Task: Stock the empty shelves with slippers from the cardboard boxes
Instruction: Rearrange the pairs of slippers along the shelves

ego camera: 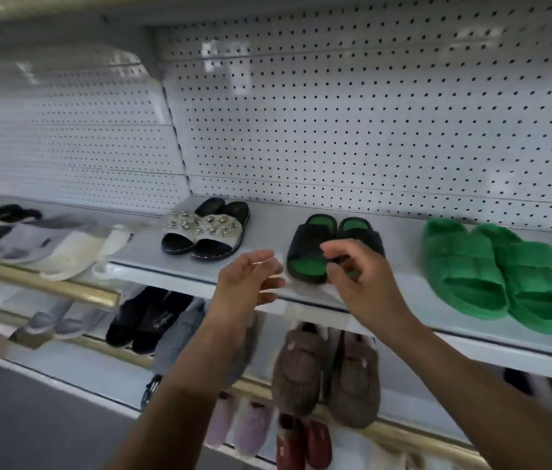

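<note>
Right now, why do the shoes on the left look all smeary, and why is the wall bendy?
Head view: the grey slippers at the left edge are smeared by motion blur, while the green slides stay fairly sharp. The wide lens bows the pegboard and the shelf. Ceiling lights leave pale glare patches on the pegboard. Both hands, left and right, are slightly soft.

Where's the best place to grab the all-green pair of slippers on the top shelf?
Take the green slippers by their wide top straps, coming from the front and above. The open toes face the aisle and the straps arch up off the soles, so fingers can probably hook under both at once.
</note>
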Demonstrator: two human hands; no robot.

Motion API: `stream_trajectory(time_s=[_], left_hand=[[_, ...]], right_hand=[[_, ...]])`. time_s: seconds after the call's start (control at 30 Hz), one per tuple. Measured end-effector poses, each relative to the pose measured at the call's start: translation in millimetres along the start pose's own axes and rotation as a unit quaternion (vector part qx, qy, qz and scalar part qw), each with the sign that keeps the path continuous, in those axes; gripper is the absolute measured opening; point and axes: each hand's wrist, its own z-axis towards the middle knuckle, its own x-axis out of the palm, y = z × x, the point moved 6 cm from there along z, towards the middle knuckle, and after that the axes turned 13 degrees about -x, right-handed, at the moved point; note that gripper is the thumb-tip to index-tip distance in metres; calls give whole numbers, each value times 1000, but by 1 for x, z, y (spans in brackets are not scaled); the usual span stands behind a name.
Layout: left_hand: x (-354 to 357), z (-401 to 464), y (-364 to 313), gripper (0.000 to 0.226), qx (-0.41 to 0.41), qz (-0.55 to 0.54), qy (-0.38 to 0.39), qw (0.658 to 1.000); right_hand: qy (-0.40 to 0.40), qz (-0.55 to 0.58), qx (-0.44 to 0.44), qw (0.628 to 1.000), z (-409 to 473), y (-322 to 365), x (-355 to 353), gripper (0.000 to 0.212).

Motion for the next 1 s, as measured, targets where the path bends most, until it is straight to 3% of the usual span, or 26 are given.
stream_trajectory(time_s=[0.13,0.43,0.7,1.0], left_hand=[[-89,1,-11,17,-1,71,9,997],[-284,13,-13,13,-13,106,-60,992],[-386,55,-25,13,-16,95,-67,993],[-479,139,-44,18,-36,101,-108,988]], right_hand=[[38,22,-1,999,14,35,95,26],[73,72,42,994,26,78,264,28],[144,69,62,985,70,80,371,27],[149,92,82,981,139,54,473,25]])
